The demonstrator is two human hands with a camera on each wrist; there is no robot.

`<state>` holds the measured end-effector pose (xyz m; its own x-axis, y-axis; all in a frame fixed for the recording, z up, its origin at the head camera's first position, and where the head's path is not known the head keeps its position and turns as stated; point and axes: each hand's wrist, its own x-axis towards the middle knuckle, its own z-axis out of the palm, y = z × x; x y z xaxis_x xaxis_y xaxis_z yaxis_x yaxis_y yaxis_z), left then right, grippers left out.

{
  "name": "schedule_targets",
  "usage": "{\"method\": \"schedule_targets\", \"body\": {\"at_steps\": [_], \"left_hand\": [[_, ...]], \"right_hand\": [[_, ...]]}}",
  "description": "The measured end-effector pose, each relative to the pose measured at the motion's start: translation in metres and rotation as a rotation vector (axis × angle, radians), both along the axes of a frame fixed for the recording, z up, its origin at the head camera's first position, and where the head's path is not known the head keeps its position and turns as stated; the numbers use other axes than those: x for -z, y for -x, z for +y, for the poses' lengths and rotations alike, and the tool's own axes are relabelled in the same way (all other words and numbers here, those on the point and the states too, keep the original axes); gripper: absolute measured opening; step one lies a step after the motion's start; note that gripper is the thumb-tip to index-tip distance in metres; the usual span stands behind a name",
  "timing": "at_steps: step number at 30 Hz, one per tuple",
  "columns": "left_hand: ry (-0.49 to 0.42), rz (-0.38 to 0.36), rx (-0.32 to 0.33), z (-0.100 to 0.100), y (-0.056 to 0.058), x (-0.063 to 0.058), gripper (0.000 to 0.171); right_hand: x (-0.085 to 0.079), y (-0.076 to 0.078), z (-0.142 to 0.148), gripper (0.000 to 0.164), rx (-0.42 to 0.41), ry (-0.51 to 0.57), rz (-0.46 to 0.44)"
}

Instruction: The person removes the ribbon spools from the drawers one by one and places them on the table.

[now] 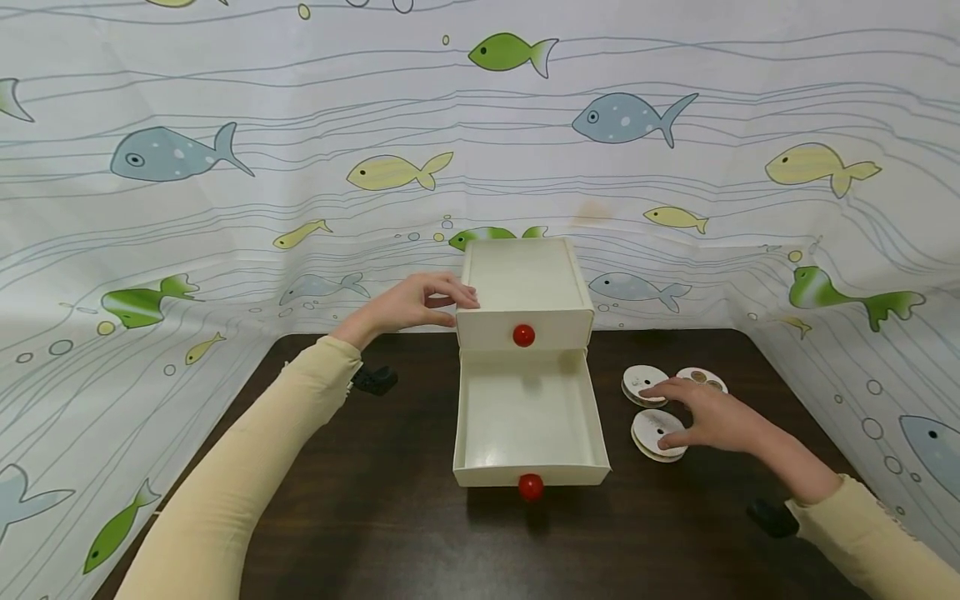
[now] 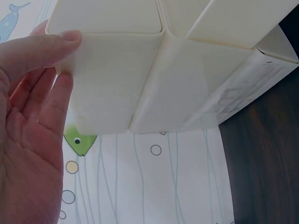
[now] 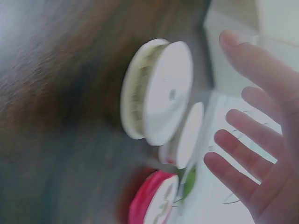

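A white drawer box point(image 1: 525, 275) with two drawers stands at the middle of the table. Its upper drawer point(image 1: 487, 331) is closed; the lower drawer point(image 1: 480, 477) is pulled out, its bare bottom showing. My left hand point(image 1: 420, 302) holds the box's top left edge, fingers over the top and thumb against the side. My right hand point(image 1: 716, 415) hovers with fingers spread over three ribbon spools. The near spool point(image 3: 170, 93) carries gold-beige ribbon. Behind it lies another white spool point(image 1: 639, 379). The third spool point(image 3: 152, 198) carries red ribbon.
Red round knobs sit on the upper drawer front point(image 1: 523, 335) and the lower drawer front point(image 1: 531, 487). The dark wooden table point(image 1: 360, 500) ends at a fish-patterned curtain point(image 1: 337, 100) behind and at both sides.
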<state>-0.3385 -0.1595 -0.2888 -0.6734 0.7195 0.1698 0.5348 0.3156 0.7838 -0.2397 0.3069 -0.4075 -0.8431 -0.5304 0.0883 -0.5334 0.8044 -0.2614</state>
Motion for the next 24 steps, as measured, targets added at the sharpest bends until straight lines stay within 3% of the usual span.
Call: {"method": "schedule_targets", "body": {"at_steps": [10, 17, 24], "left_hand": [[0.010, 0.024, -0.003, -0.001, -0.001, 0.000, 0.031], [0.006, 0.012, 0.001, 0.000, 0.001, 0.001, 0.030], [0.005, 0.011, 0.008, -0.001, 0.000, 0.000, 0.030]], "right_hand": [[-0.027, -0.011, -0.017, 0.066, 0.019, 0.017, 0.117], [-0.047, -0.030, -0.038, 0.057, -0.090, 0.177, 0.271], [-0.060, -0.051, -0.067, 0.057, -0.157, 0.278, 0.282]]}}
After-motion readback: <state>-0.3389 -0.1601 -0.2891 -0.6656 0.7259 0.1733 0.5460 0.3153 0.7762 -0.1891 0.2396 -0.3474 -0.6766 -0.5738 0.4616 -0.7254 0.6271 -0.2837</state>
